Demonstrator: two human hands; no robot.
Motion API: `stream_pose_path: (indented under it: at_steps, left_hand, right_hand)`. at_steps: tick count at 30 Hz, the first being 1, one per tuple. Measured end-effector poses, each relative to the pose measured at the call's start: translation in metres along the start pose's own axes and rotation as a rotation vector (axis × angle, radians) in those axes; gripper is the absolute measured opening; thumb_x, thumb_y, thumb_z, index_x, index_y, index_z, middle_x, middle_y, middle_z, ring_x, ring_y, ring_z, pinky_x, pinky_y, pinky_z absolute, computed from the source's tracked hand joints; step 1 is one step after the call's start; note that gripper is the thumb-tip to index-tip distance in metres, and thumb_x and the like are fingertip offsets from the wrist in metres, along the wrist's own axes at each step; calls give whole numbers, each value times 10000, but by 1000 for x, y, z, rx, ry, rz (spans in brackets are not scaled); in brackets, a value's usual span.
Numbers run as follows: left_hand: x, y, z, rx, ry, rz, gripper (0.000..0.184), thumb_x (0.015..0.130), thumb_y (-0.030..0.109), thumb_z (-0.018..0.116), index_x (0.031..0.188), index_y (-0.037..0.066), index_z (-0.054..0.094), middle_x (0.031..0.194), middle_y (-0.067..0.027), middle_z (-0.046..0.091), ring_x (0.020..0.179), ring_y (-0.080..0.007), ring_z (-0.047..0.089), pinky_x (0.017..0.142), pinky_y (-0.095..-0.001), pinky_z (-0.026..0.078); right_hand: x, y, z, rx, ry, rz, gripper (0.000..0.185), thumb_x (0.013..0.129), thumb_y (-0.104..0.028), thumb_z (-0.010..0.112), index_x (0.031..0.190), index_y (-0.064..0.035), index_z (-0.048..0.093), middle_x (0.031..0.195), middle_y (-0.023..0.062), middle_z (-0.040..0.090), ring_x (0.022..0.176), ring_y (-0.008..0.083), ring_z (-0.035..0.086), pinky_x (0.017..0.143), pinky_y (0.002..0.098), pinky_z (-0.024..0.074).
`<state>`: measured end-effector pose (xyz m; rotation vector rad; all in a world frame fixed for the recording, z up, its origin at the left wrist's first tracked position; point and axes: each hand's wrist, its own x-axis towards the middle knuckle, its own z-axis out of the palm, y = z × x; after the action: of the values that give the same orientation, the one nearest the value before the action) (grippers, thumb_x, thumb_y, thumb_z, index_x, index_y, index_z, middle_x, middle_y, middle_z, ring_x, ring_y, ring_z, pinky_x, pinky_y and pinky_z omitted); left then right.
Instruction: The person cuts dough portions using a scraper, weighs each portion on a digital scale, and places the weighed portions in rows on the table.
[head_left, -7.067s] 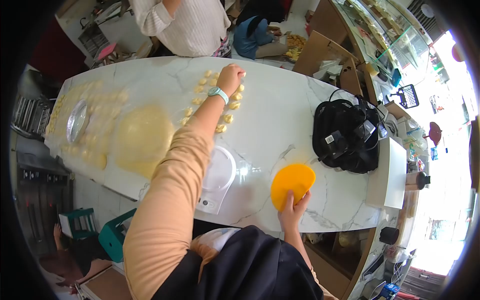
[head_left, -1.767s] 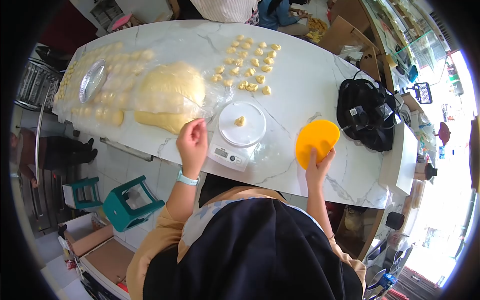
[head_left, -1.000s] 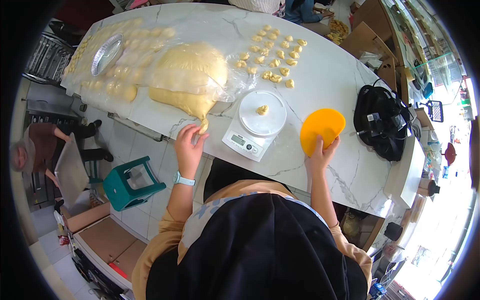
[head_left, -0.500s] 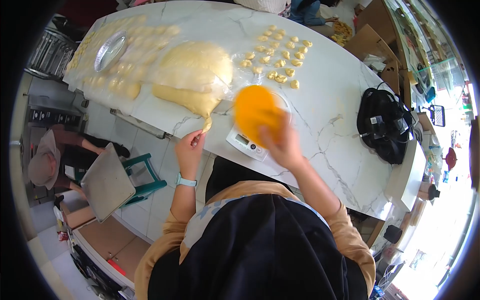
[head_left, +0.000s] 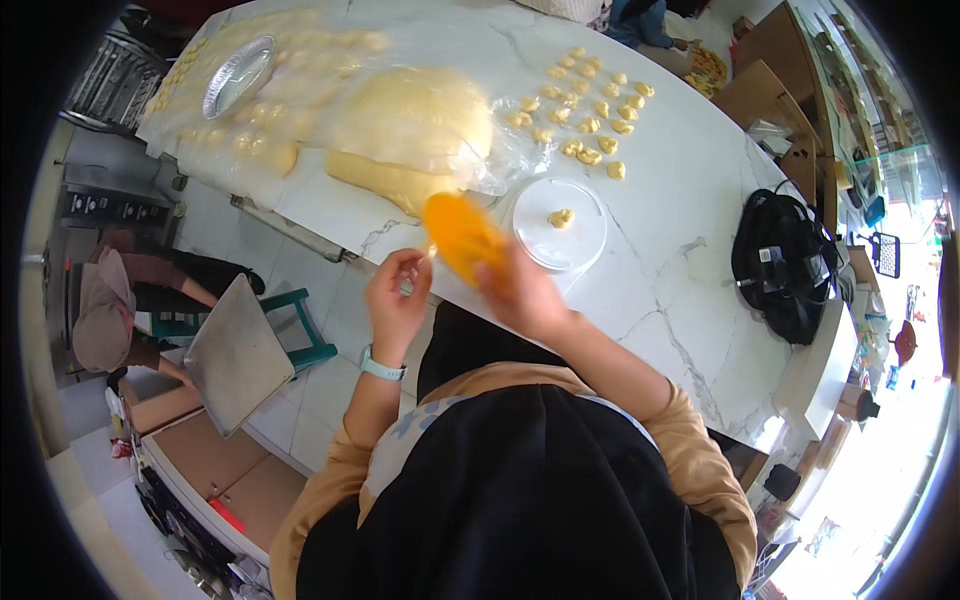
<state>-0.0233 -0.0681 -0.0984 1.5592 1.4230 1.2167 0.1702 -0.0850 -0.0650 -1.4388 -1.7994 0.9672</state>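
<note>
In the head view my right hand (head_left: 532, 298) grips a round-edged orange dough scraper (head_left: 462, 235), smeared by motion. The scraper is at the near end of the long dough strip (head_left: 385, 183). My left hand (head_left: 400, 292) pinches the thin tip of dough at that end, by the table's near edge; the scraper partly hides the join. A small dough piece (head_left: 562, 218) sits on the round white plate of the kitchen scale (head_left: 535, 250), right of the scraper. Behind the strip lies a big dough mass (head_left: 420, 110) under clear plastic.
Several small dough pieces (head_left: 590, 125) are spread on the marble table (head_left: 660, 240). A foil tray (head_left: 240, 77) rests on plastic-covered dough balls at the left. A black bag (head_left: 785, 262) lies at the right. Another person (head_left: 105, 315) holds a metal tray (head_left: 240, 355) at the left.
The scraper has swung left from over the scale to the dough tip, uncovering the plate and the dough piece on it. My left hand still pinches the dough. The whole view has shifted slightly.
</note>
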Motion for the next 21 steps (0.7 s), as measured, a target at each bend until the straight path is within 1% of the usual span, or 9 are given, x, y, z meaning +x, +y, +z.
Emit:
stream_pose_path:
  at_steps: [1, 2, 3, 4, 5, 8, 11, 15, 21]
  left_hand:
    - [4, 10, 7, 15, -53, 40, 125, 884, 117, 668, 969, 26, 659, 897, -29, 618, 748, -140, 578, 672, -262, 465]
    - [11, 24, 18, 11, -128, 115, 162, 917, 138, 622, 1033, 31, 659, 959, -41, 603, 851, -151, 559, 740, -272, 453]
    - [19, 36, 33, 6, -202, 196, 208, 950, 160, 577, 1096, 36, 658, 1022, -52, 588, 954, -162, 541, 808, -282, 442]
    - [26, 39, 50, -30, -258, 269, 242, 972, 184, 531, 1139, 63, 656, 1089, -70, 556, 1038, -177, 492, 857, -295, 408]
    - [31, 41, 65, -65, -314, 342, 280, 993, 208, 485, 1182, 89, 654, 1157, -87, 525, 1121, -193, 443, 907, -308, 374]
    - [43, 50, 97, 43, -506, 351, 325, 1013, 218, 424, 1212, 102, 653, 1229, -101, 477, 1185, -217, 376, 974, -337, 313]
    - [39, 51, 103, 127, -329, 340, 247, 974, 176, 525, 1147, 85, 676, 1186, -91, 523, 1051, -231, 463, 904, -331, 378]
    - [29, 28, 75, -29, -133, 243, 193, 960, 157, 544, 1020, 24, 670, 995, -85, 602, 928, -248, 554, 830, -348, 437]
    - [25, -8, 39, 379, 151, 358, 102, 908, 91, 604, 927, 28, 683, 908, -95, 632, 875, -263, 586, 805, -365, 464]
  right_hand:
    - [-9, -4, -19, 34, 275, -169, 371, 928, -138, 555, 1210, 27, 378, 892, 237, 639, 796, 405, 655, 654, 475, 521]
    - [-20, 4, -37, -50, 420, -160, 358, 934, -112, 552, 1214, 16, 371, 955, 216, 627, 812, 371, 655, 683, 424, 520]
    - [-26, 23, -44, 52, 635, -179, 372, 931, -77, 558, 1231, 11, 356, 1040, 189, 594, 895, 289, 641, 751, 366, 511]
    - [-36, 26, -55, 261, 719, -52, 438, 948, -52, 552, 1301, -8, 296, 1182, 124, 500, 1062, 168, 527, 885, 309, 458]
    - [-45, 28, -69, 285, 807, -11, 435, 952, -70, 555, 1299, -11, 301, 1180, 114, 495, 1091, 165, 507, 920, 295, 432]
    - [-74, 57, -92, 55, 959, 43, 437, 939, -126, 582, 1280, 1, 341, 1137, 156, 537, 1040, 212, 559, 879, 328, 460]
    - [-101, 69, -102, 18, 1017, 131, 454, 941, -156, 591, 1295, -11, 346, 1162, 142, 529, 1063, 203, 537, 909, 320, 438]
    - [-131, 91, -104, 80, 1043, 243, 460, 940, -140, 587, 1312, -19, 343, 1202, 120, 501, 1101, 179, 504, 938, 303, 417]
    - [-144, 132, -93, 210, 1194, 305, 453, 942, -137, 558, 1315, -2, 338, 1176, 150, 534, 1087, 211, 531, 908, 328, 443]
